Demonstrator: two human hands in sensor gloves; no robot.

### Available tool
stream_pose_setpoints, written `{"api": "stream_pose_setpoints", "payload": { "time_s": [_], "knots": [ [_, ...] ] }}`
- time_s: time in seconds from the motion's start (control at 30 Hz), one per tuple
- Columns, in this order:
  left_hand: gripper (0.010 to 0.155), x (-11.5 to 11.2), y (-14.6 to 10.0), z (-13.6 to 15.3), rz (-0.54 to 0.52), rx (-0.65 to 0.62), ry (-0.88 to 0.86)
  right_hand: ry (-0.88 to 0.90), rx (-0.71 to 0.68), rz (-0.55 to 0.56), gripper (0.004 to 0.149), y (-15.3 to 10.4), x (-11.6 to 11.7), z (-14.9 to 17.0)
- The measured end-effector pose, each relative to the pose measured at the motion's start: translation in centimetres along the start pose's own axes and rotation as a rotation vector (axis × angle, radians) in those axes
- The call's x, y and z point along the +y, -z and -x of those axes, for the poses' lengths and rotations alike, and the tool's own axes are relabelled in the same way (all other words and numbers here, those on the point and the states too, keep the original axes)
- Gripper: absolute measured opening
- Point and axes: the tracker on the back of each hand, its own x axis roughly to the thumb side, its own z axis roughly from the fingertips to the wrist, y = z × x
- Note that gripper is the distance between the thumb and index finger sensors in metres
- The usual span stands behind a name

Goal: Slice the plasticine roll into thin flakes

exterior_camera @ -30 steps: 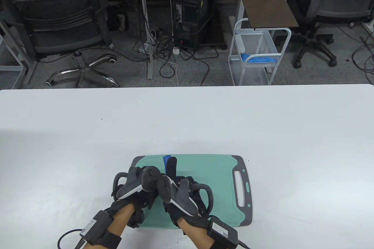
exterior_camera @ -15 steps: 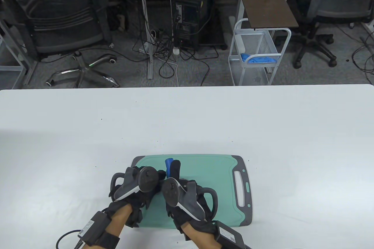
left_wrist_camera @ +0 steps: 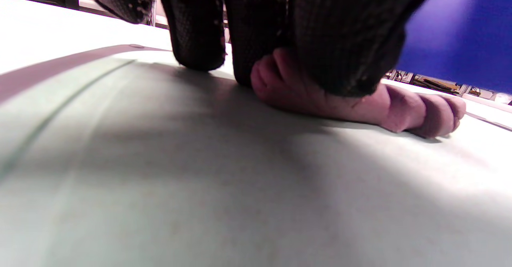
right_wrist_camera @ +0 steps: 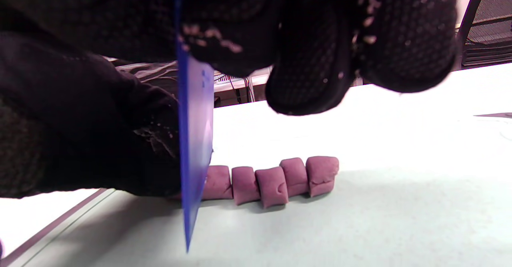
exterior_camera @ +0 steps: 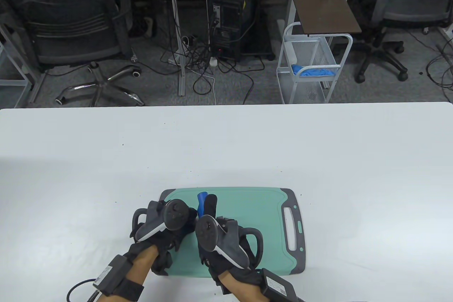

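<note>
A purple plasticine roll (left_wrist_camera: 320, 99) lies on the green cutting board (exterior_camera: 254, 210). My left hand (exterior_camera: 166, 220) presses its gloved fingers (left_wrist_camera: 340, 39) down on the roll's uncut part. Several cut pieces (right_wrist_camera: 276, 181) lie in a row at the roll's free end. My right hand (exterior_camera: 216, 231) grips a blue plastic knife (right_wrist_camera: 194, 139), blade edge down, just above the board beside the left fingers. The knife's blue tip (exterior_camera: 201, 201) shows in the table view, where the trackers hide the roll.
The board's grey handle end (exterior_camera: 293, 227) points right. The white table (exterior_camera: 318, 153) stretches around the board. Office chairs, cables and a wire cart (exterior_camera: 311, 64) stand beyond the far edge.
Both hands have shifted slightly left and toward me over the board. The knife stays in the right hand, the left stays on the roll.
</note>
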Motion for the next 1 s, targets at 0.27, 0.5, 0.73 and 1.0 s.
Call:
{"api": "stream_pose_setpoints", "payload": {
  "time_s": [0.27, 0.5, 0.73, 1.0],
  "knots": [
    [0.049, 0.0, 0.0, 0.1, -0.005, -0.002, -0.001, -0.018, -0.007, -0.001, 0.084, -0.2, 0.6, -0.2],
    [0.049, 0.0, 0.1, 0.1, -0.001, -0.001, -0.004, -0.033, -0.014, 0.007, 0.084, 0.0, 1.1, -0.3],
    [0.049, 0.0, 0.1, 0.1, 0.001, 0.0, -0.004, -0.043, -0.019, 0.011, 0.084, 0.1, 1.6, -0.4],
    [0.049, -0.1, 0.2, 0.1, 0.002, 0.0, -0.003, -0.048, -0.02, 0.012, 0.084, 0.4, 1.9, -0.3]
  ]
}}
